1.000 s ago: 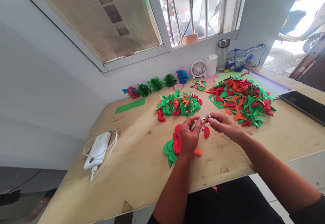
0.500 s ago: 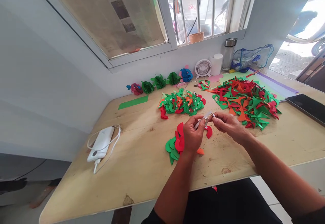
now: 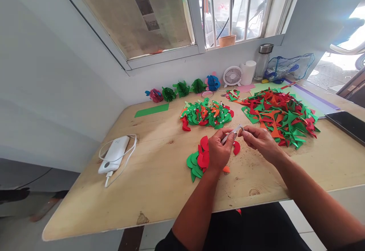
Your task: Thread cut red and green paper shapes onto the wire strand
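My left hand (image 3: 220,150) is closed on a narrow white strip (image 3: 229,136), held up at a slant above the table. My right hand (image 3: 261,141) pinches beside the strip's upper end, its thumb and forefinger around something small and dark that I cannot make out. Below and left of my left hand lie curved red paper pieces (image 3: 203,159) and green paper pieces (image 3: 194,165). A single red curved piece (image 3: 236,148) rests between my hands on the table. Behind them is a heap of green, red and orange paper pieces with small white patches (image 3: 203,114).
A large pile of paper offcuts (image 3: 281,116) lies at right, near a phone (image 3: 346,127). A white power bank with cable (image 3: 115,154) sits at left. Along the wall stand folded paper figures (image 3: 181,88), a small fan (image 3: 232,76) and a glass bottle (image 3: 262,63).
The camera view has shifted slightly, moving the scene a little to the right. Both hands keep nearly the same pose around the white strip; the right fingertips have moved slightly.
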`<state>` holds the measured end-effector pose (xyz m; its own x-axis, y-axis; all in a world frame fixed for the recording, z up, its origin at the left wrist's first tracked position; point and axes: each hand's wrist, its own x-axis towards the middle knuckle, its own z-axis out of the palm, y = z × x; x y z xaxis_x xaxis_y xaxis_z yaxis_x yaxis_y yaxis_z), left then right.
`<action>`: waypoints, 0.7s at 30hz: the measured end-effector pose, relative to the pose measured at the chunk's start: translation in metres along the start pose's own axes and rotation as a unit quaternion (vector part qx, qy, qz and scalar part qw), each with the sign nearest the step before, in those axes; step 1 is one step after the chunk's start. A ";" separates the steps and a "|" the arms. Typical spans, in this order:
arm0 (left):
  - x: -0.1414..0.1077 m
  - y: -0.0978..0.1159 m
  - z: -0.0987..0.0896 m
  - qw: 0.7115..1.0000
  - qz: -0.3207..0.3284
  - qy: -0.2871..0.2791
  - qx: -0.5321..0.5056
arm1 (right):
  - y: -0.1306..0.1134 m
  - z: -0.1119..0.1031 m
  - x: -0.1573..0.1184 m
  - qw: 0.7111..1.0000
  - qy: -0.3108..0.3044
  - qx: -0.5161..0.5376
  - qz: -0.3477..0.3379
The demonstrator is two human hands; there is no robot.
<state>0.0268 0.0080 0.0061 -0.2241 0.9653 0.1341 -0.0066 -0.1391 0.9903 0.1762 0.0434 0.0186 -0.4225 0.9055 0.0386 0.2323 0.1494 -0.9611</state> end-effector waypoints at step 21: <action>0.001 -0.001 0.000 1.000 -0.012 -0.003 0.016 | 0.000 0.004 0.003 0.969 0.128 -0.198 -0.071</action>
<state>0.0270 0.0091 0.0056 -0.2181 0.9696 0.1111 0.0203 -0.1094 0.9938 0.1719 0.0449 0.0174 -0.2559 0.9259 0.2779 0.5263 0.3746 -0.7633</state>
